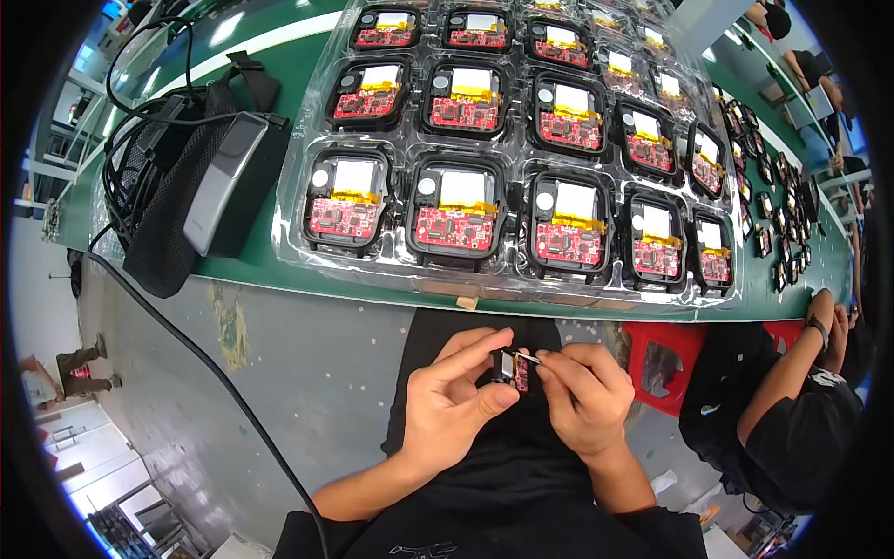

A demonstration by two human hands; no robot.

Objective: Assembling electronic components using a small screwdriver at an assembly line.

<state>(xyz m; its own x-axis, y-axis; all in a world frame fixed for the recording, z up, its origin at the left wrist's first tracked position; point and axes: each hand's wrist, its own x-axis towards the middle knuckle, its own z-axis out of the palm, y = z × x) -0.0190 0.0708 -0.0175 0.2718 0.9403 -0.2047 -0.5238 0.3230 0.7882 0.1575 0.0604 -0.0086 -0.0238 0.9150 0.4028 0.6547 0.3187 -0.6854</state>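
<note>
Over my lap, my left hand grips a small black device housing between thumb and fingers. Part of a red circuit board shows on the housing's right side, tilted toward my right hand. Thumb and forefinger of my right hand pinch a thin metal tool, its tip at the upper part of the housing. Whether that tool has one prong or two is too small to tell. Fingers cover much of the housing.
Ahead, a clear plastic tray on the green table holds several black housings with red boards. To the left lie a black-and-silver device and coiled cables; one cable hangs down. A co-worker's arm and a red stool are at right.
</note>
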